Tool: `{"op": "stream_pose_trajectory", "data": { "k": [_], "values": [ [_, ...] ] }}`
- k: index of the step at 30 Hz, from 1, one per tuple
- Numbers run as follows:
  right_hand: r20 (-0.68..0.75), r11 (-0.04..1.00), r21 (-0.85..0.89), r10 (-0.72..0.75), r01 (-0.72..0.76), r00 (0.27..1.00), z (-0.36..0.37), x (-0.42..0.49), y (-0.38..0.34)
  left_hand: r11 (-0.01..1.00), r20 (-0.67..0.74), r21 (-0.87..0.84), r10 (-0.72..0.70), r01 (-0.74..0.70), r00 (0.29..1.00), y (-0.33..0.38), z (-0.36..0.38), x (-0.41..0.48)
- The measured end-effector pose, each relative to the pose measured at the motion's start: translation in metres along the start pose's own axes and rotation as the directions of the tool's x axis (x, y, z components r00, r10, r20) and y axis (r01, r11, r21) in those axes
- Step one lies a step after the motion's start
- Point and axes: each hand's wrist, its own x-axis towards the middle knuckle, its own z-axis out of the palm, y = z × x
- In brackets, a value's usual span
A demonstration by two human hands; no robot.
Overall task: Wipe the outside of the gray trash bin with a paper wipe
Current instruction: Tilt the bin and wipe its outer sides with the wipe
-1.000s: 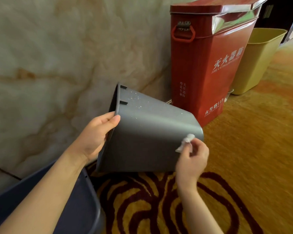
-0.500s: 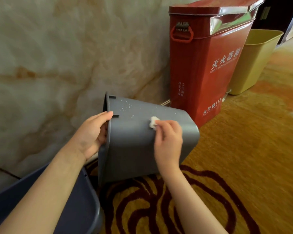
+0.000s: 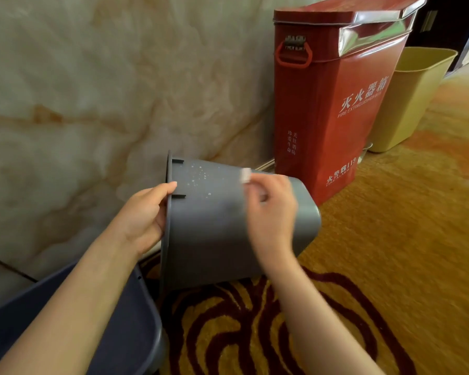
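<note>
The gray trash bin [image 3: 209, 239] lies on its side above the carpet, rim to the left, base to the right. My left hand [image 3: 144, 215] grips its rim, thumb on the outer wall. My right hand [image 3: 271, 212], blurred by motion, pinches a small white paper wipe [image 3: 245, 175] against the bin's upper side. White specks [image 3: 199, 175] dot the wall near the rim, left of the wipe.
A red fire extinguisher box [image 3: 333, 104] stands against the marble wall [image 3: 92, 90] just right of the bin. Behind it sits a yellow bin [image 3: 406, 101]. A dark blue bin [image 3: 125, 328] is at the lower left. Patterned carpet [image 3: 390, 253] covers the floor.
My right hand carried the wipe from the bin's base corner up onto its upper side. The bin has turned so its rim stands more upright. My left hand kept its hold.
</note>
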Motion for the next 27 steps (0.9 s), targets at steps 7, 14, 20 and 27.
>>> {"op": "stream_pose_trajectory", "data": {
  "k": [7,14,20,27],
  "values": [
    [0.267,0.996,0.007,-0.092,0.094,0.959,0.038,-0.028,-0.034,0.999,0.042,-0.047,-0.01,0.012,0.999,-0.002,0.004,-0.001],
    [0.16,0.974,-0.218,0.106,-0.07,0.981,-0.004,0.013,0.037,1.0,0.069,0.003,0.0,-0.001,0.998,0.0,0.007,-0.009],
    [-0.117,0.869,-0.306,0.371,-0.389,0.921,-0.058,0.028,0.098,0.998,0.212,-0.061,-0.01,0.024,0.977,-0.001,0.01,-0.015],
    [0.081,0.999,-0.025,0.035,-0.033,0.996,-0.006,0.008,-0.005,0.996,0.227,-0.091,0.004,0.018,0.974,-0.002,0.02,-0.011]
  ]
}}
